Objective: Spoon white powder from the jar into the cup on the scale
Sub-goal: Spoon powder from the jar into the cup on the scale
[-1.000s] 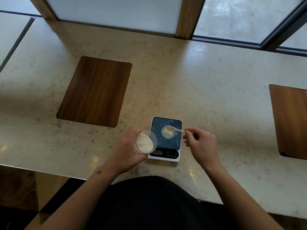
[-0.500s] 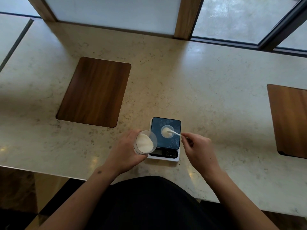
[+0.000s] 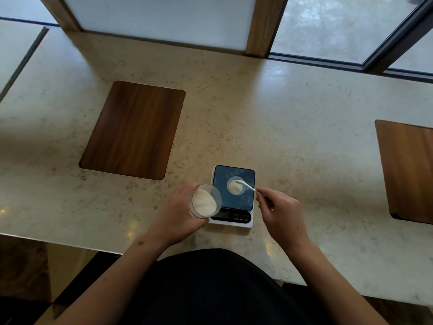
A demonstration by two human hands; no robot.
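Note:
A small white scale (image 3: 248, 223) with a dark blue platform stands near the table's front edge. On the platform stands a small clear cup (image 3: 235, 186) with white powder in it. My right hand (image 3: 278, 213) pinches the handle of a white spoon (image 3: 244, 184), whose bowl sits over the cup's mouth. My left hand (image 3: 178, 214) grips a clear jar (image 3: 205, 201) of white powder, tilted toward me, just left of the scale and overlapping its front left corner.
The beige marble table (image 3: 269, 118) has a wooden inset panel (image 3: 133, 130) at the left and another wooden panel (image 3: 407, 170) at the right edge. Windows with wooden posts run along the far side. The table's front edge lies close to my body.
The spoon's bowl has stayed over the cup while my right hand shifted slightly lower and to the left along the handle. The jar and left hand have kept still.

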